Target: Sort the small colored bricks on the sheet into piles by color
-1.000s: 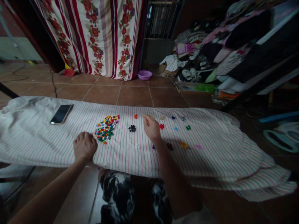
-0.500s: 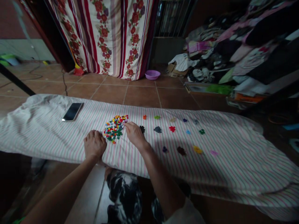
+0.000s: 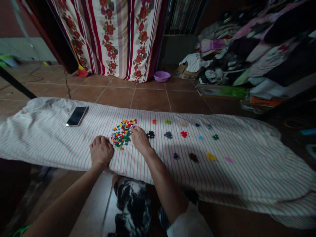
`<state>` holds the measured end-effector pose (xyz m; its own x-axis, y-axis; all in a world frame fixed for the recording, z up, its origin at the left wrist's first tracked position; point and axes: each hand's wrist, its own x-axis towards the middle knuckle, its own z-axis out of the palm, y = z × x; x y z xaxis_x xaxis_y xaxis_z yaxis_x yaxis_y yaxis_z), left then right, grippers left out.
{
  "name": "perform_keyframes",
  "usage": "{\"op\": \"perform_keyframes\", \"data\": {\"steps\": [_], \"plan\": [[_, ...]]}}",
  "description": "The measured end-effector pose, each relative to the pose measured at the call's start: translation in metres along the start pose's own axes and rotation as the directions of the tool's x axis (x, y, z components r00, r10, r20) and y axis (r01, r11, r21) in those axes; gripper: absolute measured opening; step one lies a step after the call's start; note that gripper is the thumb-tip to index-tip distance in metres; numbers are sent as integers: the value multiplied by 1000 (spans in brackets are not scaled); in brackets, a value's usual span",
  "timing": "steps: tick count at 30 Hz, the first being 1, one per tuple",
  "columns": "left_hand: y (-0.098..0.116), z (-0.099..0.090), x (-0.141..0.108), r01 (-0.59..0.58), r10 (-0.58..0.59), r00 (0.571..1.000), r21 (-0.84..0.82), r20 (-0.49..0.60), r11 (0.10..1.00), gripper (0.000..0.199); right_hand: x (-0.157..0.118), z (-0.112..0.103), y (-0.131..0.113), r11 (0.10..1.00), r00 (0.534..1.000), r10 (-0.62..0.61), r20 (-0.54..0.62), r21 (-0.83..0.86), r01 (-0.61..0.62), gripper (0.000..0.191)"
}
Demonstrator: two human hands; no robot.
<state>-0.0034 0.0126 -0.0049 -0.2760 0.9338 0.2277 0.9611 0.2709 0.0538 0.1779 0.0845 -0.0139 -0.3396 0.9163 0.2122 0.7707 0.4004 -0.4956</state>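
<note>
A mixed pile of small coloured pieces (image 3: 121, 134) lies on the striped cloth (image 3: 237, 174). My left hand (image 3: 101, 150) rests on the cloth at the pile's left edge, fingers curled; whether anything is under them is hidden. At the pile's right edge, my right hand (image 3: 139, 138) has its fingertips pinched together, too small to show what is between them. Small single-colour groups spread to the right, among them black (image 3: 150, 134), grey (image 3: 168, 135), red (image 3: 184, 134), brown (image 3: 193, 157), yellow (image 3: 211, 156) and pink (image 3: 228, 159).
A phone (image 3: 77, 116) lies on the cloth at the left. Beyond the cloth, a purple basin (image 3: 162, 76) stands on the tiled floor near a floral curtain (image 3: 125, 39). Clothes (image 3: 259, 49) are heaped at the back right.
The view has shifted slightly. My right hand has moved a little left against the black group, showing more of it. My left hand stays beside the pile.
</note>
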Motion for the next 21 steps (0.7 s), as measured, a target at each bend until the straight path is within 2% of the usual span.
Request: {"op": "perform_keyframes", "data": {"steps": [15, 21], "plan": [[1, -2, 0, 11, -11, 1000, 6, 7, 1000, 29, -1, -6, -10, 994, 996, 70, 59, -86, -65, 33], [0, 1, 0, 3, -3, 1000, 10, -9, 1000, 27, -2, -3, -8, 997, 998, 63, -8, -42, -63, 29]]}}
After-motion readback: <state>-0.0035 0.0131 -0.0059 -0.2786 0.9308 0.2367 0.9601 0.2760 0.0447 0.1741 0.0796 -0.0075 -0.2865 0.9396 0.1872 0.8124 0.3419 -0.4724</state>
